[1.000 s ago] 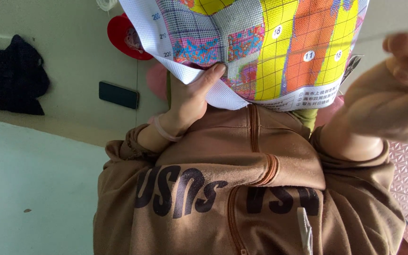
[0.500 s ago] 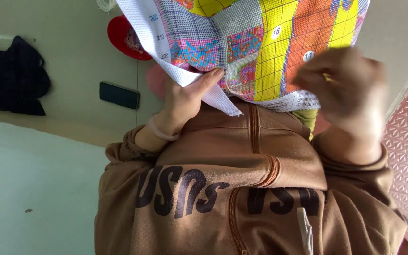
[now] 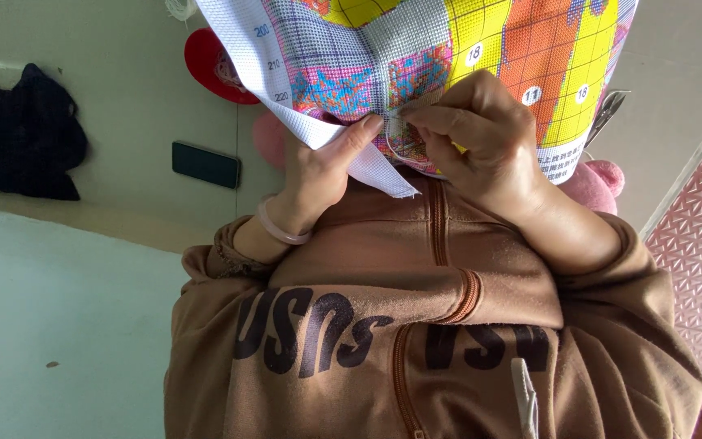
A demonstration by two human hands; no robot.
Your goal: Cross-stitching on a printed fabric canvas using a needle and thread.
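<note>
Upper left of the frame: a dark cloth lies crumpled on a pale surface, well apart from the hands.
Left of centre, upper: a dark flat phone lies near a red round object, which the fabric's edge partly covers.
Top centre to top right: the cross-stitch canvas, white with a printed grid in yellow, orange, pink and blue, hangs down toward the chest.
Left hand: grip pressed together on the canvas's white lower corner, thumb on top, the other fingers hidden behind the cloth; a pale bracelet circles the wrist.
Right hand: fingertips pinched together against the canvas just beside the left thumb; whether they hold a needle I cannot tell. A thin thread loop shows below them.
Right edge, behind the canvas: something pink and soft.
Lower frame: a brown zipped sweatshirt with dark lettering.
</note>
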